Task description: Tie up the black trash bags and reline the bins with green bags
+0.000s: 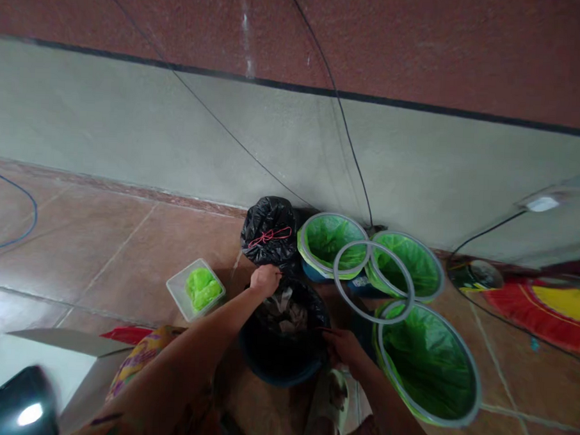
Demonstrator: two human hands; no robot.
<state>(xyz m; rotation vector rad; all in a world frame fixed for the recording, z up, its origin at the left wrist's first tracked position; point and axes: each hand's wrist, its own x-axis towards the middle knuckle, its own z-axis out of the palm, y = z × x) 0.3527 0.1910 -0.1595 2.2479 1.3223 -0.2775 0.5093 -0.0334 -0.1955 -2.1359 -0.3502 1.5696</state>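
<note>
A dark waste bin stands in front of me, lined with a black bin bag that has crumpled paper inside. At the bag's far left edge, my left hand is closed on a red drawstring, of which only a short piece shows. My right hand grips the drawstring at the near right edge, its fingers partly in shadow. Just behind the bin sits a tied black bag with a red bow.
Bins with green liners and grey rims stand at right; a loose grey ring leans over them. Left is a clear tub holding a bright green bag. Cables hang along the wall. A white box sits lower left.
</note>
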